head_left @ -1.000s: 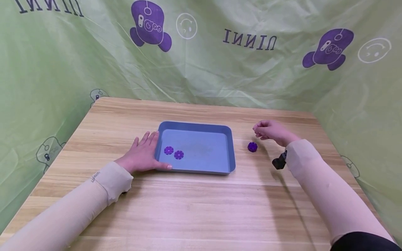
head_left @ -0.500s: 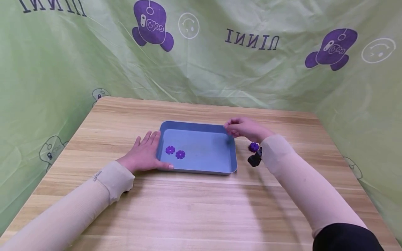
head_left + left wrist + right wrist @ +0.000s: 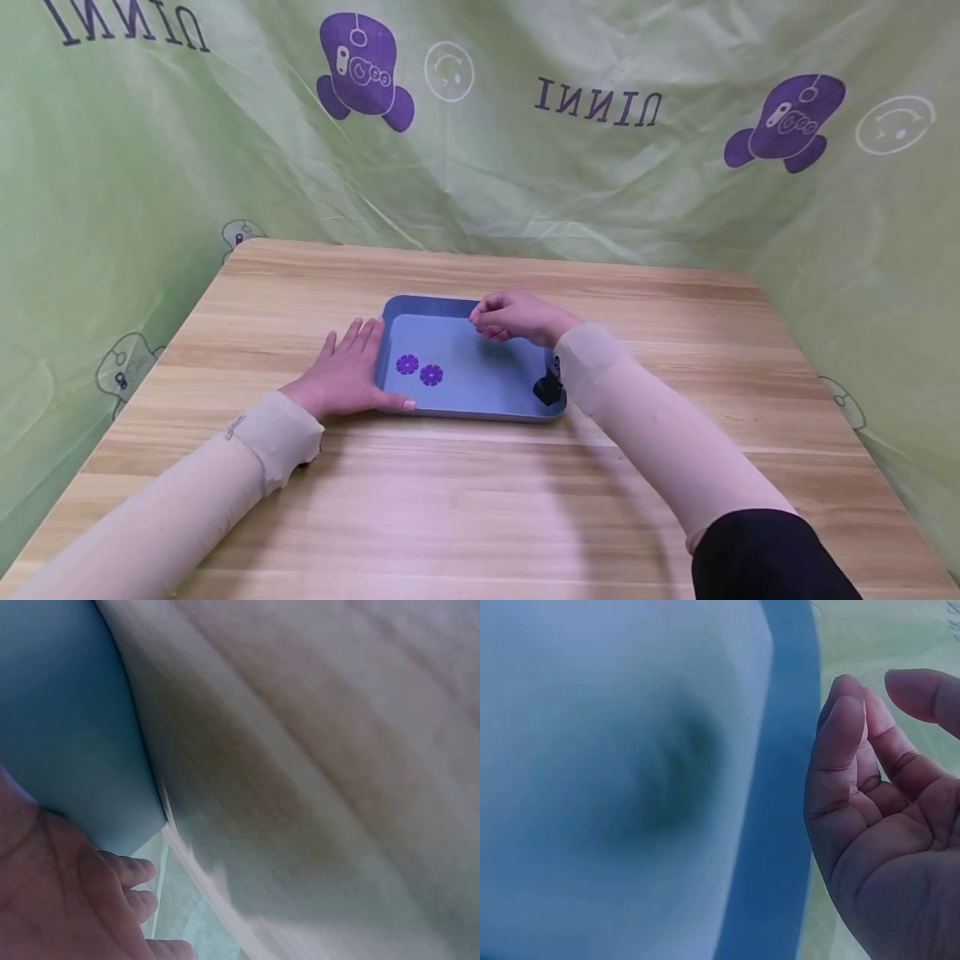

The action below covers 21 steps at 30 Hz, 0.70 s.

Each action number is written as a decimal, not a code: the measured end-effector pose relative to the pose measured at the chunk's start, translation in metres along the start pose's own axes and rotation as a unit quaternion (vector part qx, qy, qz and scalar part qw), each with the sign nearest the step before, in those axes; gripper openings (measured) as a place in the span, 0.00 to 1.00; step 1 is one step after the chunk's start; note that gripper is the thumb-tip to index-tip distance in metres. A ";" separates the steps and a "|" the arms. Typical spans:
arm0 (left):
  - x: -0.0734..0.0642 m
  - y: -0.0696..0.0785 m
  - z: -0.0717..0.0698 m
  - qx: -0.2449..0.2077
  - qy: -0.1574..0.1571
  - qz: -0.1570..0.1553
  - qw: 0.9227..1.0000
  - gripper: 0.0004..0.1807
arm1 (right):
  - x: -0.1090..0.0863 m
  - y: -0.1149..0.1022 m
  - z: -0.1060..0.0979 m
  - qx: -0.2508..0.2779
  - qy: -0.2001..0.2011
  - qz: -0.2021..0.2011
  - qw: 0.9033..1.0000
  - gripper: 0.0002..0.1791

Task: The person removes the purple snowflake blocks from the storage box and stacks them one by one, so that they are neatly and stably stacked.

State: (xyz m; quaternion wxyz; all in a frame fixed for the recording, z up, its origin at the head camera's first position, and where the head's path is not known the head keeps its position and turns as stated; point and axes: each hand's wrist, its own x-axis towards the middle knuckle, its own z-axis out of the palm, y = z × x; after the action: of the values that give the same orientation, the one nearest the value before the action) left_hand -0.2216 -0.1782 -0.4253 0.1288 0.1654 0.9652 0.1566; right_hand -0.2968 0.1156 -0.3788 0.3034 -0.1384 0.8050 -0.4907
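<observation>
A shallow blue tray (image 3: 480,412) lies on the table with two purple notched plastic discs (image 3: 407,364) flat inside it, towards its left end. My left hand (image 3: 345,367) rests spread along the tray's left side, thumb over the near rim; in the left wrist view its palm (image 3: 52,892) is beside the tray wall (image 3: 112,772). Over the tray's far right part hovers my right hand (image 3: 521,318). In the right wrist view that hand (image 3: 885,810) has loosely bent fingers, its thumb stands apart, and I see nothing held. The tray floor (image 3: 570,750) carries a dark blurred shadow.
A wooden table (image 3: 420,508) carries everything, with a green printed curtain (image 3: 480,167) behind it and at both sides. A black wrist camera (image 3: 549,387) hangs under the right sleeve, in front of the tray's right end.
My right hand has moved left, from beside the purple piece on the table right of the tray to above the tray. The right sleeve now covers that piece. My left hand stays put.
</observation>
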 end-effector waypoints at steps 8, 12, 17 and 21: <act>-0.001 0.000 -0.001 -0.002 0.001 -0.002 1.000 0.81 | 0.020 0.001 0.026 -0.016 -0.034 0.013 0.999 0.09; 0.000 0.000 0.000 -0.002 0.000 -0.005 1.000 0.81 | 0.028 0.000 0.036 -0.026 -0.048 0.025 0.998 0.05; 0.000 0.001 0.000 -0.004 0.001 -0.003 1.000 0.80 | 0.036 -0.002 0.043 -0.066 -0.069 0.042 0.995 0.03; 0.000 0.001 0.000 -0.002 -0.002 -0.002 1.000 0.80 | 0.038 -0.002 0.046 -0.112 -0.076 0.035 0.990 0.04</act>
State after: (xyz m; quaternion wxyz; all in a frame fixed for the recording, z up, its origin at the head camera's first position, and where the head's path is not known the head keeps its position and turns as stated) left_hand -0.2213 -0.1773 -0.4250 0.1318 0.1636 0.9648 0.1581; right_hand -0.2978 0.0620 -0.4059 0.3633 -0.1800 0.8339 -0.3745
